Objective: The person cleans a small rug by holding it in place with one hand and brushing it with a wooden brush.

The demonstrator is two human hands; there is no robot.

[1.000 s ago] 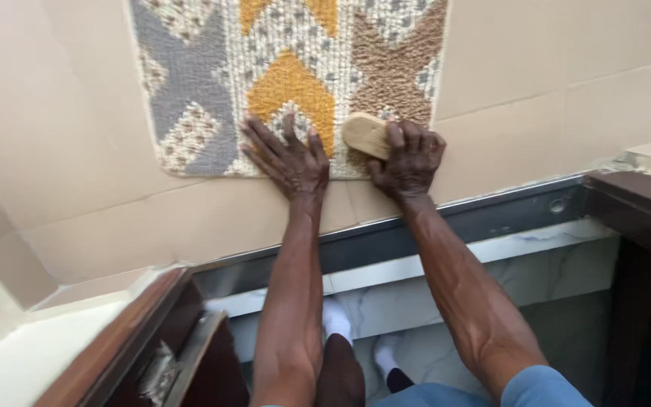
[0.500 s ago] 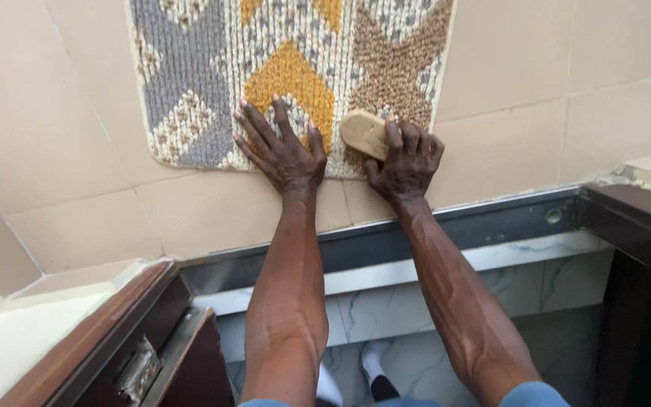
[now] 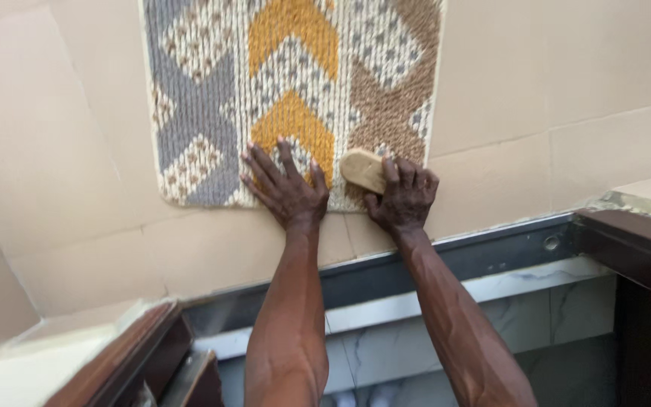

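**Ana:** Where was the brush?

**Ben:** The wooden scrub brush (image 3: 363, 169) sat on the near edge of the woven doormat (image 3: 205, 113), down on the brown patch. The right hand (image 3: 403, 197) held it, with the fingers curled tight over its back end.

**Ana:** Which way did the brush point?

**Ben:** Its long side ran slanted, up and to the left from the right hand. Its free end poked out toward the left hand (image 3: 284, 188).

**Ana:** And the left hand?

**Ben:** It held nothing. It lay flat on the mat's near edge with all 5 fingers spread wide, pressing the mat down on the tan floor tiles (image 3: 62, 166). It was just beside the brush but not touching it.

**Ana:** So which hand was closer to the brush?

**Ben:** The right one, it had the brush. The rest of the mat lay ahead of both hands, away from the dark door sill (image 3: 491, 249).
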